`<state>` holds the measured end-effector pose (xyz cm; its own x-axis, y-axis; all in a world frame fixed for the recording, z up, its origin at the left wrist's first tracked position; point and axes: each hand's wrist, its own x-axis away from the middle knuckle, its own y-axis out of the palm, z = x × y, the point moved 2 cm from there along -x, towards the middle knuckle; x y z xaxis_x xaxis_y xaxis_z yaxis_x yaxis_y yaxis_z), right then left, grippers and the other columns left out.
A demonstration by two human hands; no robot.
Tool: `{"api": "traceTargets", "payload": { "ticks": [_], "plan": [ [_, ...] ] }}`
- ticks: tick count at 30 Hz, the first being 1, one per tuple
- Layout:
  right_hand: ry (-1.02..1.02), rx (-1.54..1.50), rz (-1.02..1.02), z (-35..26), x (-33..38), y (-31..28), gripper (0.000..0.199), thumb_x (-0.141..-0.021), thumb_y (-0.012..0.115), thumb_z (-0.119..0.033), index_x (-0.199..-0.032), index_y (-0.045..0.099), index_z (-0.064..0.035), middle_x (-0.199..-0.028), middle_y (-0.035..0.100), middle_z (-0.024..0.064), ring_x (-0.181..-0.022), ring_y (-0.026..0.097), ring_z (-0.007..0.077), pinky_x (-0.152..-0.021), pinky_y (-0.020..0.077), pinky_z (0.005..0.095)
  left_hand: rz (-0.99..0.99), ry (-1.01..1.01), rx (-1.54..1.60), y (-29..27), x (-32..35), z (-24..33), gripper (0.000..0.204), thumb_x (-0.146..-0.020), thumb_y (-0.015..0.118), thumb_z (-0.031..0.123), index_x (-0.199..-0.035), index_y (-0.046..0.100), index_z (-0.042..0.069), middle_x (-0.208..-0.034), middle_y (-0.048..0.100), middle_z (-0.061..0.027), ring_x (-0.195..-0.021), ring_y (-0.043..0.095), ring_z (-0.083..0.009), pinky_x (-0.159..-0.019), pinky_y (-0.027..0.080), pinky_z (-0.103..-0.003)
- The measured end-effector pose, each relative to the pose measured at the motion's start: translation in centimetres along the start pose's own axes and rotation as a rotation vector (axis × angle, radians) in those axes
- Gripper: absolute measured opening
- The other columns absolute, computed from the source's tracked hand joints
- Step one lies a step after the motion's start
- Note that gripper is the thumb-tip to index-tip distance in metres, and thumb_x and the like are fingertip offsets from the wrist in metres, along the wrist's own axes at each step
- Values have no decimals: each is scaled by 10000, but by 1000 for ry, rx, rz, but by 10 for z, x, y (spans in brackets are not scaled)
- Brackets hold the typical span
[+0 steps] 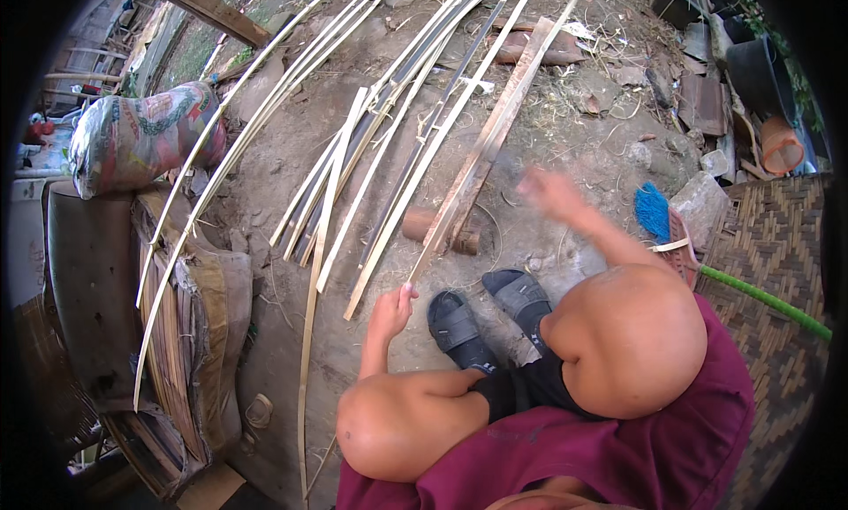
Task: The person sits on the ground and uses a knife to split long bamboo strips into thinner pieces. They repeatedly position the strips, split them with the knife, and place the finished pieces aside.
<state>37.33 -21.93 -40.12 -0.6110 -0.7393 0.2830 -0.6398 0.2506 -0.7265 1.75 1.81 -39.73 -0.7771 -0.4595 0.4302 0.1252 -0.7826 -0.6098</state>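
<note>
Pinching the near end of a long pale bamboo strip (pixel 477 161), the left hand (pixel 391 309) has its fingers clenched around the tip, just above the left knee. From there the strip slants up and away over the bare dirt ground (pixel 565 130), resting partway along on a short round log (pixel 439 230) that lifts it clear of the earth like a working block. The right hand (pixel 549 192) is raised over the strip's middle stretch and is smeared by motion; whether it grips a tool or is released I cannot tell. The person squats with both feet in black sandals (pixel 486 311) planted just behind the log, knees spread so the strip runs out between them.

To the left of the held strip, a fan of split bamboo strips (pixel 371 139) lies loosely side by side on the dirt, ends pointing toward the person. Farther left sit a stuffed printed sack (pixel 141 139) and a stack of worn boards. Near the ground's right edge lie a blue brush (pixel 654 211), a green-handled broom (pixel 764 300) and a woven mat (pixel 777 236).
</note>
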Motion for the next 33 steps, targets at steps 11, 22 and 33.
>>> {"api": "traceTargets", "payload": {
  "ticks": [11, 22, 33],
  "plan": [
    [-133, -57, 10, -15, 11, 35, 445, -983, 551, -441, -1272, 595, -106, -1028, 694, 227, -979, 664, 428, -860, 528, 511, -228, -296, 322, 3, -3, -43, 547, -1012, 525, 497, -841, 688, 4, -565, 580, -32, -508, 550, -116, -497, 451, -285],
    [-88, -30, 114, 25, 4, 30, 478, -978, 540, -484, -1332, 597, -168, -1060, 704, 200, -964, 678, 405, -860, 543, 493, -131, -294, 382, 10, -12, -34, 535, -1022, 531, 452, -745, 658, 12, -590, 590, -51, -493, 544, -129, -468, 437, -283],
    [-29, -24, 95, 23, -1, 17, 448, -969, 577, -429, -1285, 610, -113, -1053, 710, 192, -982, 680, 373, -883, 535, 485, -78, -244, 385, 2, -11, -48, 513, -1023, 542, 442, -776, 668, 10, -588, 584, -44, -515, 553, -114, -489, 438, -272]
  ]
}}
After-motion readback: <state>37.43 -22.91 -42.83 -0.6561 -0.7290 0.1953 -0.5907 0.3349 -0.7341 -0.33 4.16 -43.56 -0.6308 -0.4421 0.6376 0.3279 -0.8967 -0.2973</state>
